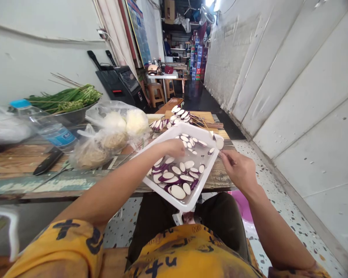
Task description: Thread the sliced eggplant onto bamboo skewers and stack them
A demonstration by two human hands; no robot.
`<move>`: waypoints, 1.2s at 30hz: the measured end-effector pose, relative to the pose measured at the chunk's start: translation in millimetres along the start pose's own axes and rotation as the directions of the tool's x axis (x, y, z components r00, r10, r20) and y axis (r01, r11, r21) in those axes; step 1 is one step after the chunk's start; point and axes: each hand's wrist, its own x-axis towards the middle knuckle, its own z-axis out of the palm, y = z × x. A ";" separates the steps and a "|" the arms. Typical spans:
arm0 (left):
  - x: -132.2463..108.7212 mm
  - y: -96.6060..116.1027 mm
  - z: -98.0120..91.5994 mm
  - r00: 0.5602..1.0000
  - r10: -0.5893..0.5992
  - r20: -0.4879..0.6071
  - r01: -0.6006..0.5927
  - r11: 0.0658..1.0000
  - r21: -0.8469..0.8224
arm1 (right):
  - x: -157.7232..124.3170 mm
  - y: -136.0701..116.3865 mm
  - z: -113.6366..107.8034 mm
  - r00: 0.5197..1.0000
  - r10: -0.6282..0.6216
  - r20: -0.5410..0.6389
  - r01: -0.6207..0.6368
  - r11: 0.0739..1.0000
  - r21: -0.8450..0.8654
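Note:
A white plastic tray (155,195) of water sits tilted at the table's front edge. Purple-skinned eggplant slices (178,192) float in it, most in the near half. My left hand (175,148) reaches over the tray with its fingers curled down toward the water; what they pinch, if anything, is hidden. At the tray's right rim my right hand (238,168) is closed on a thin skewer, mostly hidden by the fingers, with pale eggplant slices (219,143) at its upper end. Behind the tray, threaded eggplant skewers (179,114) lie in a pile on a wooden board (206,116).
On the left of the table (104,185) are a water bottle (53,129), a black-handled knife (48,161), plastic bags (113,127) of pale food and a bowl of green vegetables (75,102). A pink basin (243,206) stands on the floor; a white wall (313,88) runs along the right.

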 end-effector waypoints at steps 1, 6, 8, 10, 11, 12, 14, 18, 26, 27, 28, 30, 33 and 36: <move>-1.3 -0.4 -3.3 1.000 -0.028 0.005 0.028 0.999 0.040 | -0.8 0.0 -0.3 1.000 -0.001 0.000 0.001 1.000 0.005; -14.5 -10.7 -25.3 0.976 -0.099 0.195 0.099 0.995 0.008 | -3.8 -1.5 -1.5 1.000 0.010 -0.009 -0.009 1.000 0.019; -23.5 -13.0 -24.9 0.962 -0.142 0.234 0.164 0.983 -0.077 | -4.4 -2.0 -1.3 1.000 0.011 -0.013 -0.011 1.000 0.014; -34.3 -9.8 -16.8 0.957 -0.129 0.261 0.169 0.976 -0.137 | -5.0 -2.0 -0.3 1.000 0.008 -0.010 -0.008 1.000 0.014; -39.9 -5.9 -10.6 0.950 -0.099 0.297 0.144 0.981 -0.131 | -5.3 -1.8 0.5 1.000 0.008 -0.007 -0.008 1.000 0.016; -45.0 -0.8 -3.6 0.944 -0.069 0.322 0.106 0.990 -0.097 | -5.7 -1.6 1.5 1.000 0.010 -0.005 -0.010 1.000 0.017; -52.1 10.7 10.3 0.942 -0.008 0.335 0.021 0.999 -0.035 | -6.1 -1.5 3.6 1.000 0.013 -0.004 -0.013 1.000 0.021; -43.6 23.1 27.3 0.952 0.125 0.278 -0.137 0.990 0.026 | -5.7 -4.7 6.0 1.000 0.005 -0.002 -0.005 1.000 0.030; -12.5 -1.8 -10.0 0.954 -0.087 -0.286 0.084 0.996 -0.024 | -8.4 -5.9 -2.2 1.000 0.013 -0.013 -0.012 1.000 0.013; -14.5 -3.7 -15.7 0.945 -0.109 -0.308 0.114 0.993 -0.002 | -8.8 -5.0 -3.0 1.000 0.018 -0.014 -0.018 1.000 0.012; -16.6 -4.9 -19.6 0.949 -0.113 -0.294 0.124 0.992 0.018 | -9.1 -4.3 -3.3 1.000 0.024 -0.012 -0.024 1.000 0.015; -19.0 -5.5 -20.8 0.979 -0.064 -0.193 0.074 0.996 0.044 | -9.1 -4.0 -2.6 0.999 0.035 -0.011 -0.035 0.999 0.032; -13.6 -1.3 -7.9 0.988 0.139 -0.061 -0.138 0.990 0.020 | -8.6 -6.7 0.8 0.999 0.039 -0.016 -0.038 0.997 0.071; -1.3 7.0 9.9 0.968 0.246 -0.046 -0.247 0.969 -0.016 | -8.5 -11.6 2.9 0.999 0.052 0.001 -0.052 0.993 0.105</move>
